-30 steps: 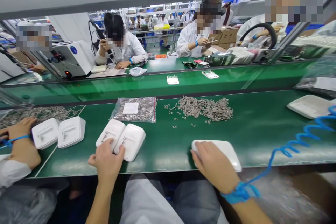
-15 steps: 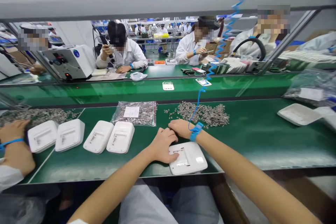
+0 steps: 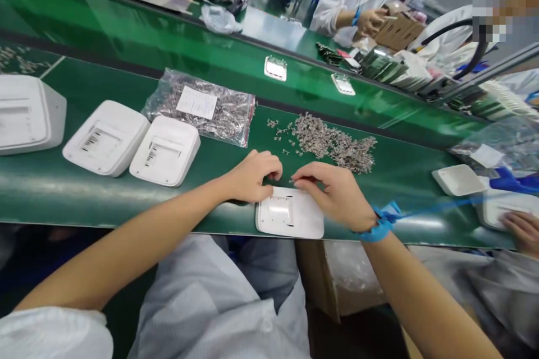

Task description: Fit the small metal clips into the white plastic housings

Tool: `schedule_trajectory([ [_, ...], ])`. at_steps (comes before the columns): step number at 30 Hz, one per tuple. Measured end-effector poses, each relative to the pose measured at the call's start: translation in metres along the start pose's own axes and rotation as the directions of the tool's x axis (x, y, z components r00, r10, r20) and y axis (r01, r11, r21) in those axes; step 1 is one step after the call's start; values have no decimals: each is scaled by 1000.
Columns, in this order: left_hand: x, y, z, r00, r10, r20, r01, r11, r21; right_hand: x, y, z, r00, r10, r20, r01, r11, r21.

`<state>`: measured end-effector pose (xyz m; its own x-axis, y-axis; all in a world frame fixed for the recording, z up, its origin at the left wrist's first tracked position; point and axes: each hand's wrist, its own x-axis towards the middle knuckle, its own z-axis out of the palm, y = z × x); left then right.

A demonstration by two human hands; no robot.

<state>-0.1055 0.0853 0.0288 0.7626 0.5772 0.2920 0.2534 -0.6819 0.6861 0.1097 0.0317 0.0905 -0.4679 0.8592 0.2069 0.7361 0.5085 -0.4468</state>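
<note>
A white plastic housing (image 3: 309, 214) lies flat at the belt's near edge, its recessed compartment facing up. My left hand (image 3: 252, 176) is at its upper left corner, the thumb at the rim and the curled fingers apart from the thumb. No held object shows there. Over the upper right edge, my right hand (image 3: 337, 190) pinches a small metal piece (image 3: 291, 181) between thumb and forefinger. Behind both hands spreads a loose heap of similar small metal pieces (image 3: 332, 143). A blue strap (image 3: 379, 224) is around my right wrist.
Several more white housings (image 3: 164, 151) stand to the left. Behind them lies a labelled bag of metal pieces (image 3: 210, 106). On the right, a co-worker's hand (image 3: 522, 227) touches another housing (image 3: 499, 207). A raised green ledge (image 3: 303, 67) runs across the back.
The view has tilted down and turned. My right hand has drawn back from near the heap to the housing, with a metal piece in its fingers. My left thumb has left the compartment for the rim.
</note>
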Motion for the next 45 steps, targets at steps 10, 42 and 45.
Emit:
schedule_trajectory([
  [10,2,-2,5,1000,10,19,-10,999,35,-30,-31,30,1000,-28,-11,27,995,-93],
  [42,0,0,14,1000,4,10,-4,998,62,-56,-21,41,984,-103,-144,89,991,-96],
  [45,0,2,13,999,-35,26,33,999,41,-62,-18,47,976,-128,-179,109,988,-112],
])
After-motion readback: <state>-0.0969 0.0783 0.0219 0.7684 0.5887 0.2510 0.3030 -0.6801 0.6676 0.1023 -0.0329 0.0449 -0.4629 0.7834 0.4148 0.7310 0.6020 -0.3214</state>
